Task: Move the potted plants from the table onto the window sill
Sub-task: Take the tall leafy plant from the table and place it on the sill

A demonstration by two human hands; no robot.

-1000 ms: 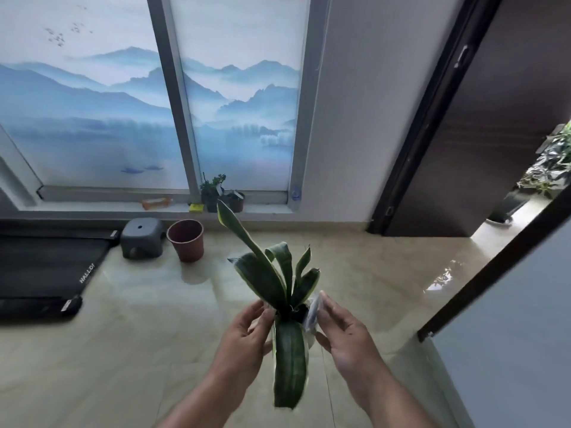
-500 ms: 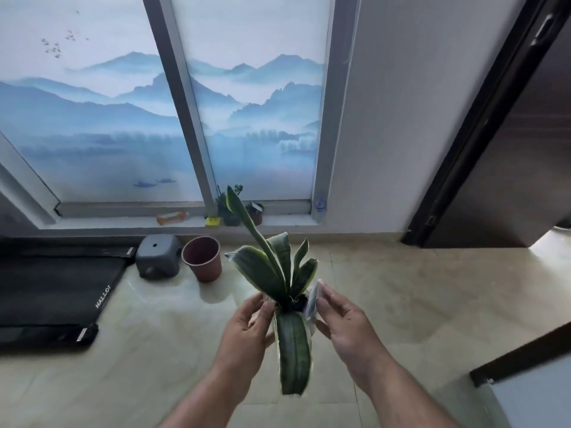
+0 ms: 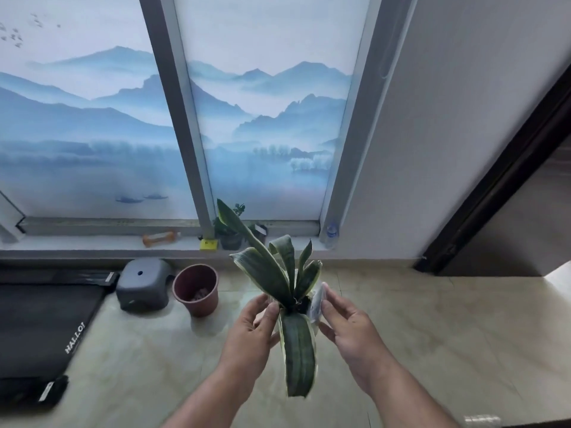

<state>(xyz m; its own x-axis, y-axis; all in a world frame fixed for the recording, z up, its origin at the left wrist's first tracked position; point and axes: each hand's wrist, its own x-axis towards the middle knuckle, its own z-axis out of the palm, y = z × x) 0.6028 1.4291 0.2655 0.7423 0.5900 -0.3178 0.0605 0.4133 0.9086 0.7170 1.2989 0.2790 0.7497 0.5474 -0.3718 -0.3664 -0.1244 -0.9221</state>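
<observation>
The snake plant (image 3: 287,282) has dark green, yellow-edged leaves; one long leaf droops toward the camera. It is carried above the floor between both hands: left hand (image 3: 251,332) and right hand (image 3: 347,329) grip its clear pot (image 3: 316,301), mostly hidden behind leaves and fingers. Beyond, small potted plants (image 3: 230,233) stand blurred on the window sill (image 3: 92,242).

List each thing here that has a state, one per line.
Snake plant: carried in the air, upright, one leaf drooping.
Clear pot: gripped from both sides.
Left hand: holds the pot.
Right hand: holds the pot.
Brown pot: on the floor, upright, no plant.
Small potted plants: standing on the window sill.
</observation>
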